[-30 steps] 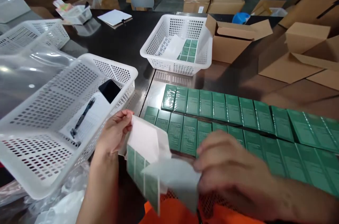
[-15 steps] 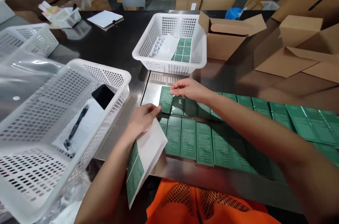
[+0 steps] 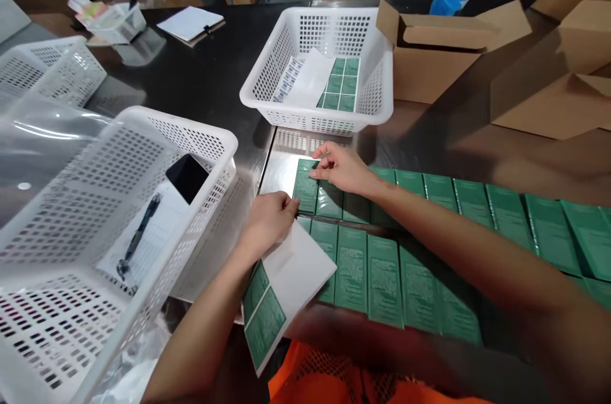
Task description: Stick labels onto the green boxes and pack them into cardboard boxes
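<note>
My left hand [image 3: 268,222] pinches a white backing sheet [image 3: 286,286] that still carries green labels at its lower end. It hangs over the table's near edge. My right hand [image 3: 340,167] reaches across and presses its fingertips on the leftmost green box [image 3: 305,186] of the far row. Two rows of flat green boxes [image 3: 429,232] lie side by side on the metal table [image 3: 281,165], running off to the right.
A white basket [image 3: 319,112] with label sheets stands just beyond the boxes. A large white basket [image 3: 119,226] at my left holds a phone [image 3: 187,177], a pen [image 3: 138,235] and paper. Open cardboard cartons [image 3: 443,48] sit at the back right, and an orange mesh item [image 3: 334,378] lies below.
My right hand left the sheet near my body and reached forward to the far row's leftmost box. My left hand lowered the sheet, which now hangs flatter beside the near row.
</note>
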A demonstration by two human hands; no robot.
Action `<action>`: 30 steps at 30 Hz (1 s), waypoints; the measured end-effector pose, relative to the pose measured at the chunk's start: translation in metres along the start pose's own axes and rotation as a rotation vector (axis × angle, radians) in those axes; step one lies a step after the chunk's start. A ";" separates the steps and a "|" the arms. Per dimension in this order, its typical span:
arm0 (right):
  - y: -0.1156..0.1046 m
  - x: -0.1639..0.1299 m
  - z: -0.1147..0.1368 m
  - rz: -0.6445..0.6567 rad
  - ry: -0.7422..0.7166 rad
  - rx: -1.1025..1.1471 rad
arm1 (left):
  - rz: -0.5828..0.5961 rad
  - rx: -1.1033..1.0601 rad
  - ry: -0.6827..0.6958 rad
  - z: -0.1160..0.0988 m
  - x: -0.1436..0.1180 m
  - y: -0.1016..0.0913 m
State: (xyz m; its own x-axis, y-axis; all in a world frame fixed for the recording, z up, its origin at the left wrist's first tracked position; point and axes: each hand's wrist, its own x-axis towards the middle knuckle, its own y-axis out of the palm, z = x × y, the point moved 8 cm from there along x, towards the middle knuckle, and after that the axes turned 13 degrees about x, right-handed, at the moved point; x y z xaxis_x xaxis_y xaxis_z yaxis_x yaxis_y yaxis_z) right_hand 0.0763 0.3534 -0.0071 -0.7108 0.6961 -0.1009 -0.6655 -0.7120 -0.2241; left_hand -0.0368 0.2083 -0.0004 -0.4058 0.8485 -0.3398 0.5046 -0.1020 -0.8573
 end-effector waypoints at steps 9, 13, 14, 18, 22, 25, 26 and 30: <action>0.005 -0.009 0.006 -0.052 -0.059 -0.181 | 0.045 0.109 -0.013 -0.003 0.004 0.001; -0.004 -0.009 0.013 -0.210 -0.104 -0.368 | 0.043 0.160 0.015 -0.008 0.002 -0.001; -0.005 -0.007 0.012 -0.223 -0.092 -0.387 | 0.045 0.165 0.015 -0.009 0.002 -0.001; -0.006 0.003 0.004 -0.162 -0.003 -0.376 | 0.024 0.214 -0.039 -0.005 -0.001 -0.004; -0.010 -0.013 0.009 -0.154 0.001 -0.128 | -0.061 0.216 -0.084 0.002 -0.008 -0.014; -0.009 -0.057 0.034 -0.139 -0.145 0.024 | -0.303 0.140 -0.115 0.004 -0.028 -0.036; -0.008 -0.078 0.046 -0.145 -0.234 0.004 | -0.411 0.097 -0.129 0.004 -0.038 -0.045; 0.005 -0.173 0.088 -0.234 -0.597 -0.231 | -0.775 -0.097 -0.148 -0.002 -0.079 -0.068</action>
State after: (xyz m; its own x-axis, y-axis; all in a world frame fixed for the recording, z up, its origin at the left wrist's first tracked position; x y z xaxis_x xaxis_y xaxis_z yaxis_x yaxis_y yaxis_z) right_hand 0.1758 0.2209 0.0943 -0.6017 0.6126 0.5125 -0.7987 -0.4646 -0.3825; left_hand -0.0375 0.1489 0.0852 -0.7619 0.5808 0.2866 0.0981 0.5409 -0.8354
